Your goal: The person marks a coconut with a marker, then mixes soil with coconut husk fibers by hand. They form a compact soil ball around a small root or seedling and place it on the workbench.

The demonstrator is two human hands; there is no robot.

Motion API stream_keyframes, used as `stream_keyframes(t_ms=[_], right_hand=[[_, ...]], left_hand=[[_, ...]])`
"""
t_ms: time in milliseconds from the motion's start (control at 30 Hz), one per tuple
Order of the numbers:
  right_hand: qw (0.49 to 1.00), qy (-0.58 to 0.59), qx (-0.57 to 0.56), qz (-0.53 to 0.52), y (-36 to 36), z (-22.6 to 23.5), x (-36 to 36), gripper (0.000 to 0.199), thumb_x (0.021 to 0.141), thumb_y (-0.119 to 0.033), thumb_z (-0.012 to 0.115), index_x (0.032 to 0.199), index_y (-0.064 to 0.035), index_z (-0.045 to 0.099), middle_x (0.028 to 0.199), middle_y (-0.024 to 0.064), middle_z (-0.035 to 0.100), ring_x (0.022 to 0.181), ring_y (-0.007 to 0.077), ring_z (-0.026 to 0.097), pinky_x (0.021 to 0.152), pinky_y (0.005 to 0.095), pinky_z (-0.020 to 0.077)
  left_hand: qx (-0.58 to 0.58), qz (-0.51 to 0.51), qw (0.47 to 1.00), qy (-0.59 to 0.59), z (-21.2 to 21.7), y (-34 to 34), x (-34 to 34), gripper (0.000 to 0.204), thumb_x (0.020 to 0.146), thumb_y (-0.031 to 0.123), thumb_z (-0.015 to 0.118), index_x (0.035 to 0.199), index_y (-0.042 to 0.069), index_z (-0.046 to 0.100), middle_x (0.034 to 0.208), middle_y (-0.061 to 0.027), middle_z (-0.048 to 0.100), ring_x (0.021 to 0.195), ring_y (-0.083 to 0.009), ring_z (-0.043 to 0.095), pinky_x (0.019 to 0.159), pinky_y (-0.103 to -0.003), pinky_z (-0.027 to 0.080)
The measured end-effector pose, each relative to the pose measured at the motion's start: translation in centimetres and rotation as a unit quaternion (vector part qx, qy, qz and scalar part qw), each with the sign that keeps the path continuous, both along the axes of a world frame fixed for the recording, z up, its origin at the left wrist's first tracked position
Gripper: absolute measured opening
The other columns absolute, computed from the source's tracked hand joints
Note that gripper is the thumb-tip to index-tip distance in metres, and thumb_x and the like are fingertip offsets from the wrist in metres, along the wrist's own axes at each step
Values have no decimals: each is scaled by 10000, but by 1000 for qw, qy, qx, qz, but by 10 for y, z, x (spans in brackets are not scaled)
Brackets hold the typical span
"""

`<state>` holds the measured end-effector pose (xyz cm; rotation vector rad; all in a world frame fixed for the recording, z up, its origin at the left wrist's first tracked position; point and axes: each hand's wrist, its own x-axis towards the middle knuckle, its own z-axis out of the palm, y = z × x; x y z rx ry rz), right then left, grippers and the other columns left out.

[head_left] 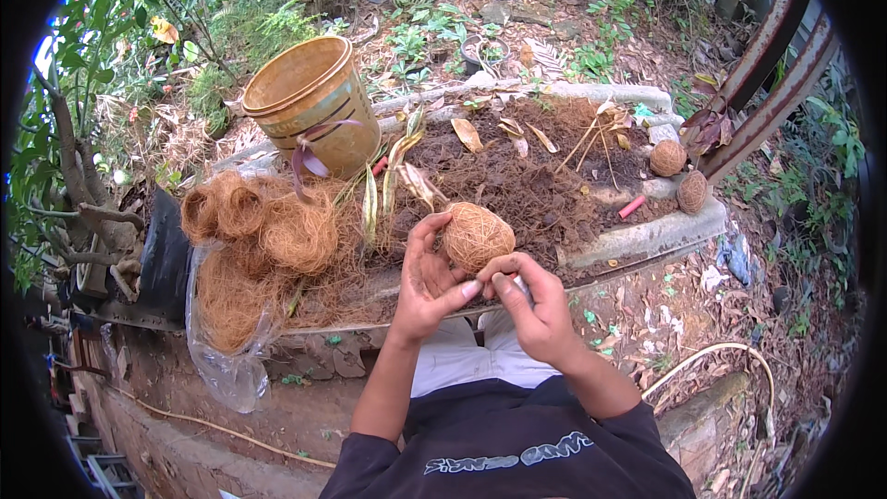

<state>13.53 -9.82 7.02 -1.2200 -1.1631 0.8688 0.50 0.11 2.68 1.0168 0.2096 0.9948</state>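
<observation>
While the left hand (427,270) cups a fibre-wrapped ball (479,237) in a half-curled grip, the right hand (536,303) has its grip pinched together at the ball's lower edge, whether on a strand I cannot tell. Beyond lies dark soil (545,199); to the left, loose brown fibre (231,296).

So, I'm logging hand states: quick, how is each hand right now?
Left hand: partly closed, holding the fibre ball at its left side.
Right hand: fingertips closed by the ball's lower edge; can't tell if they pinch a strand.
</observation>
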Motion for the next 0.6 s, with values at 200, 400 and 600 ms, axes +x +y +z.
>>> stream_keyframes(t_ms=[200,400,600], right_hand=[[994,-62,7,93,-1,0,-2,277,931,-50,539,1202,-2,567,1006,147,652,927,249,659,822,353,505],[984,111,-31,138,-3,-26,-11,159,978,-90,492,1098,-14,564,888,49,567,747,126,548,675,279,453],[886,357,-106,277,11,-66,7,171,993,-160,511,1136,-69,537,929,23,557,754,89,499,629,240,414]], left_hand=[[-51,58,997,-21,-5,-2,0,671,812,-78,654,1338,111,283,1300,-125,430,1239,-270,494,1015,-436,477],[-112,47,990,-68,3,1,-4,678,845,-64,615,1372,147,243,1306,-136,436,1229,-278,501,1010,-468,481],[-127,21,990,-53,5,0,-2,806,838,68,692,1446,148,169,1331,-179,472,1213,-358,548,984,-522,516]])
